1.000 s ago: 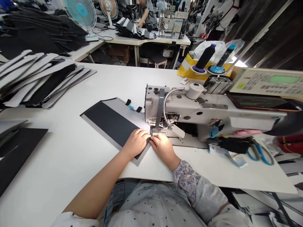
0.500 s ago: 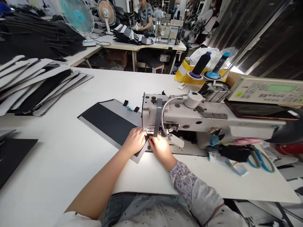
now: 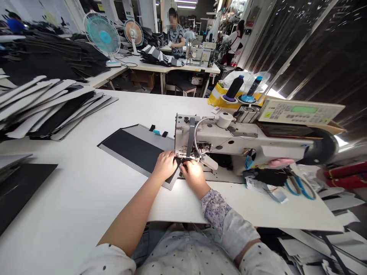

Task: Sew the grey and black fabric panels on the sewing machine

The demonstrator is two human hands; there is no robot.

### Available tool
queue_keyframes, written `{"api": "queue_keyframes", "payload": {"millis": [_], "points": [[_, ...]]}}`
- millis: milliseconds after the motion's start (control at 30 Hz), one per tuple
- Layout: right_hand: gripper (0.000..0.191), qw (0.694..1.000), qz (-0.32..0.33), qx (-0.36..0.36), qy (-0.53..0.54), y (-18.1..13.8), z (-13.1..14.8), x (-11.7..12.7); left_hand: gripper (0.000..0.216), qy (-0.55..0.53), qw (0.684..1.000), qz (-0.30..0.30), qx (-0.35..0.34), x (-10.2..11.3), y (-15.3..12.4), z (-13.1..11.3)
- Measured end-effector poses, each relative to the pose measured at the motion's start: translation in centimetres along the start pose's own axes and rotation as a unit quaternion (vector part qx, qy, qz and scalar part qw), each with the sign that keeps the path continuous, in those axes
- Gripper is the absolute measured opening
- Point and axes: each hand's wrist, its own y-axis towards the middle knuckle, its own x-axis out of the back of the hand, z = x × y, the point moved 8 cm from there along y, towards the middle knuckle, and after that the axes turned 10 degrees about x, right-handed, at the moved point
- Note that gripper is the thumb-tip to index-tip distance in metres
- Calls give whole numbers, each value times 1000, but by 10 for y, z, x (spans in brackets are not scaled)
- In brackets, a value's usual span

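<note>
A flat grey panel with a large black section (image 3: 134,149) lies slanted on the white table, its right end under the head of a sewing machine (image 3: 218,133). Small black tabs and a blue tab (image 3: 156,132) stick out from its far edge. My left hand (image 3: 165,165) grips the panel's right end, fingers curled just left of the needle area. Close by on the right, my right hand (image 3: 195,175) has thumb and fingers pinched together at the presser foot. Something dark is at those fingertips, too small to make out. The needle is hidden.
Stacked grey and black pieces (image 3: 51,107) lie at left, a black sheet (image 3: 25,191) nearer. Blue-handled scissors (image 3: 301,187) rest right of the machine. Behind stand thread cones (image 3: 233,88), a control panel (image 3: 304,109) and a fan (image 3: 103,34). A person (image 3: 176,36) works at another table.
The view has tilted up and shifted slightly. Both hands remain beside the needle area, with the right fingers a little more curled. The panel lies nearly the same under the machine.
</note>
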Motion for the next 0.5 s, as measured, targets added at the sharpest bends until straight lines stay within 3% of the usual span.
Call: {"api": "queue_keyframes", "payload": {"millis": [233, 367, 500], "points": [[16, 995, 48, -78, -39, 4, -7, -8, 22, 25, 1000, -1, -8, 14, -25, -8], [18, 994, 40, -46, -86, 2, -1, -14, 32, 19, 997, 26, -65, 13, -38, -27], [21, 993, 58, 2, -99, 0, 8, -19, 30, 16, 998, 35, -53, 11, -34, -25]]}}
